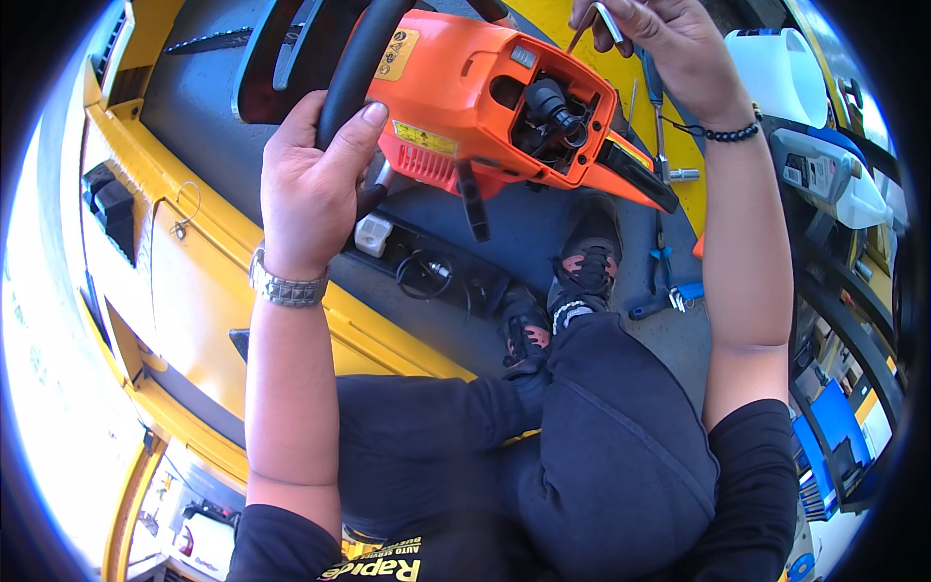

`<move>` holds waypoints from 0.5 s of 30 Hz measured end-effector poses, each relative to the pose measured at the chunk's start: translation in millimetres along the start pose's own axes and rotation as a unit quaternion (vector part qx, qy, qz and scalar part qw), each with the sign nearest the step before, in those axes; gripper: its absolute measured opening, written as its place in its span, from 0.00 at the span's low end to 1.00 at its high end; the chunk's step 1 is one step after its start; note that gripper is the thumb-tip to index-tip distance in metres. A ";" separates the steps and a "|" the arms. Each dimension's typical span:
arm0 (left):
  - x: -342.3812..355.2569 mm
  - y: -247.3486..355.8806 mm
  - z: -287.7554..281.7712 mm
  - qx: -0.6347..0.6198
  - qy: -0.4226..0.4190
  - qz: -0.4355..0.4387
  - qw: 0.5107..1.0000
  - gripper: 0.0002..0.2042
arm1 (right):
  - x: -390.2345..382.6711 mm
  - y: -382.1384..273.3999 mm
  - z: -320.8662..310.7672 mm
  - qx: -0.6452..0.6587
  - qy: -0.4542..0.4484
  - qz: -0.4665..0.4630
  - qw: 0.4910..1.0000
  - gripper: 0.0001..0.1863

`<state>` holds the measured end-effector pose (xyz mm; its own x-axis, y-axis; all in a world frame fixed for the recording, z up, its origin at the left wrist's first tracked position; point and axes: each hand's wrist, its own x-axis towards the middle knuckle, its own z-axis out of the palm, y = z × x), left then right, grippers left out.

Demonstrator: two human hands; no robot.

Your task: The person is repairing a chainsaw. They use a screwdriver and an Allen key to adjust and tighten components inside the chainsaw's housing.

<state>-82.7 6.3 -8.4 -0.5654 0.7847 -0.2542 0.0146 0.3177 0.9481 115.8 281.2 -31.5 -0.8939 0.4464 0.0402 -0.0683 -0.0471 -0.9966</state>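
An orange chainsaw (456, 73) is tilted in front of me, its black front handle (354, 73) wrapped by the fingers of my left hand (315, 184). An opening in its rear housing shows a black rubber part (551, 102) and dark workings inside. The guide bar and chain (218, 41) reach off to the far left behind the black hand guard (267, 58). My right hand (669, 44) is raised beyond the housing at the top right. Its fingers pinch a thin, bent silver piece (609, 21), whose kind I cannot make out.
Sockets and a ratchet (669, 175) lie on the yellow and grey floor to the right, with blue-handled pliers (661, 267) nearer. My shoes (587, 257) are below the saw beside a black tray (427, 267). Plastic bottles (815, 165) stand at right; a yellow ledge (204, 252) runs along the left.
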 end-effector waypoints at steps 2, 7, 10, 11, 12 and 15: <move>0.1 0.7 0.5 -0.005 -0.005 -0.004 1.000 0.15 | -3.4 12.4 -2.5 0.022 -0.034 0.016 0.999 0.26; -0.3 2.4 -1.5 -0.001 -0.002 0.001 1.000 0.15 | -9.6 -0.4 24.1 0.105 0.002 0.048 0.993 0.25; 0.2 1.3 0.4 -0.004 -0.005 0.000 1.000 0.14 | -3.9 -11.0 28.9 0.093 0.022 0.060 0.994 0.21; 0.5 2.6 1.5 -0.006 -0.007 0.001 1.000 0.14 | 3.4 0.4 22.2 0.090 -0.015 0.006 0.996 0.20; 1.0 3.8 3.0 -0.006 -0.009 0.003 1.000 0.14 | 3.3 6.4 16.2 0.055 -0.005 -0.020 0.998 0.19; 0.3 4.2 2.6 0.000 -0.004 0.003 1.000 0.13 | 10.6 0.1 34.7 -0.102 0.100 -0.039 0.989 0.17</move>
<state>-80.7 9.3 -5.0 -0.5592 0.7905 -0.2499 0.0172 0.3124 0.9498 90.9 254.9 -28.7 -0.7823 0.6109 0.1218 -0.0235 0.1665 -0.9858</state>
